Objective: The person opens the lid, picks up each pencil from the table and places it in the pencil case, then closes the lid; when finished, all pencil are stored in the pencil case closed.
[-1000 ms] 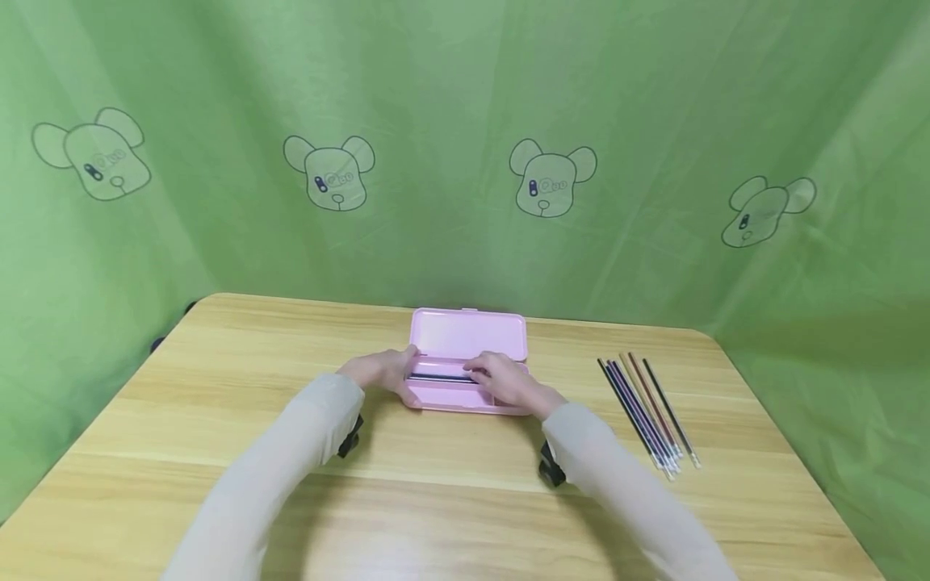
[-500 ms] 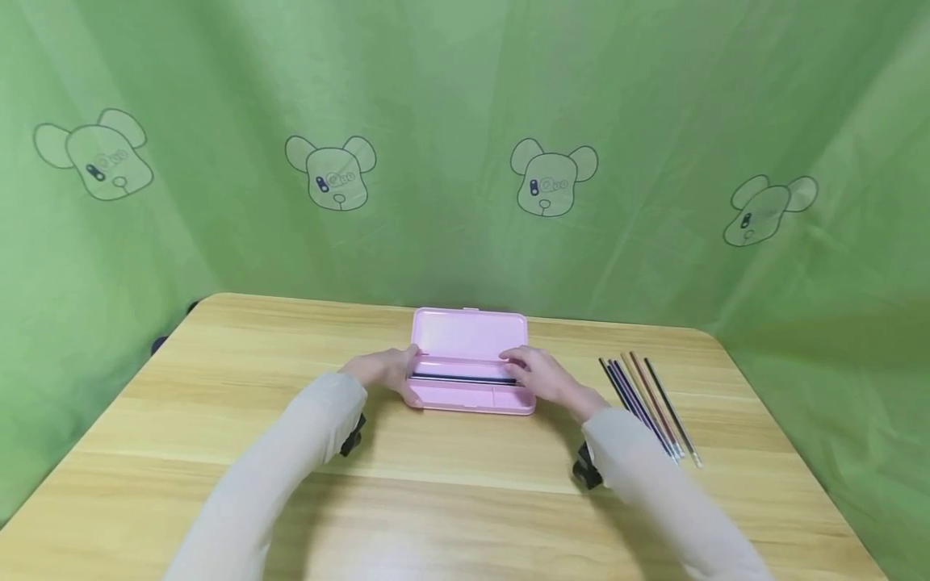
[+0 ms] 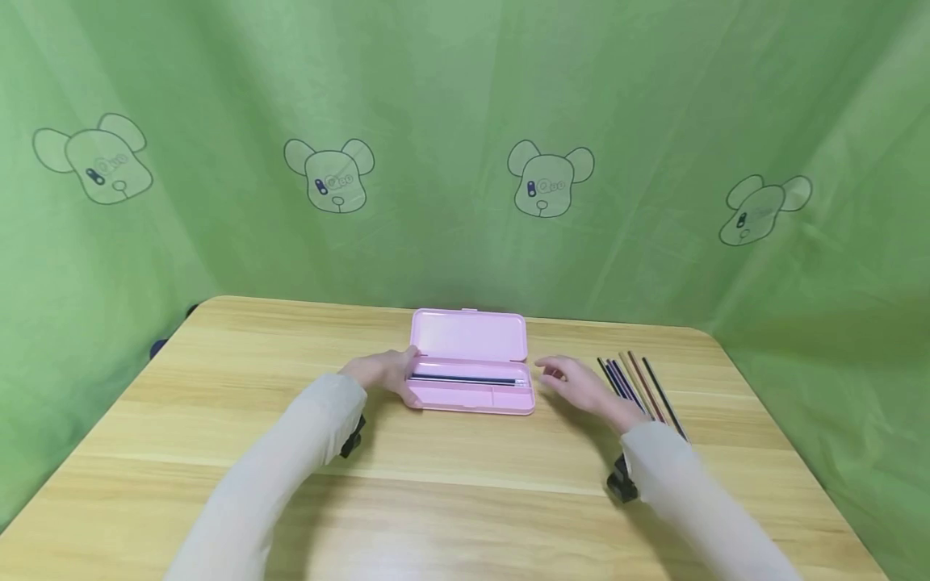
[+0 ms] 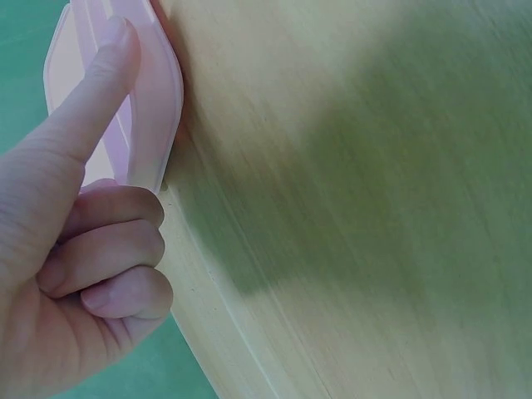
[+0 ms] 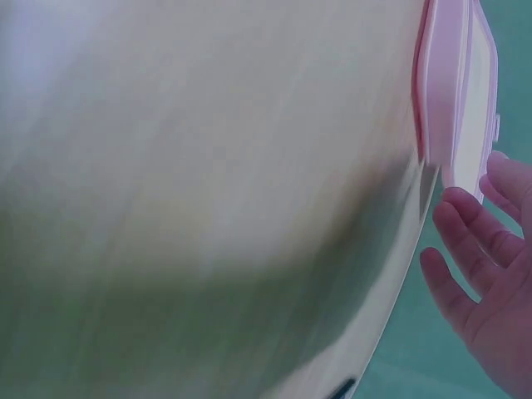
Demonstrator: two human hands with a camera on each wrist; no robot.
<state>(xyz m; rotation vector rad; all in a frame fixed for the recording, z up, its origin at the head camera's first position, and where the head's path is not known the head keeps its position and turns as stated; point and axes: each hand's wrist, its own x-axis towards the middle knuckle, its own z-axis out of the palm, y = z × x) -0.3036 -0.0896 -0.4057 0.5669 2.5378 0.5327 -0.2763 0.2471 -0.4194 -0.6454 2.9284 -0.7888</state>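
L index finger (image 4: pixel 104 79) — on pink case (image 4: pixel 158 108)

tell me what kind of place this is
Probably a makeshift recording corner rather than a real desk: a small wooden table hemmed in by a green bear-print cloth backdrop, with only a pink pencil case and loose pen refills laid out.

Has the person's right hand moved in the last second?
Yes. The right hand has left the pink pencil case and gone to the right, toward the row of pen refills. The left hand holds the case's left end.
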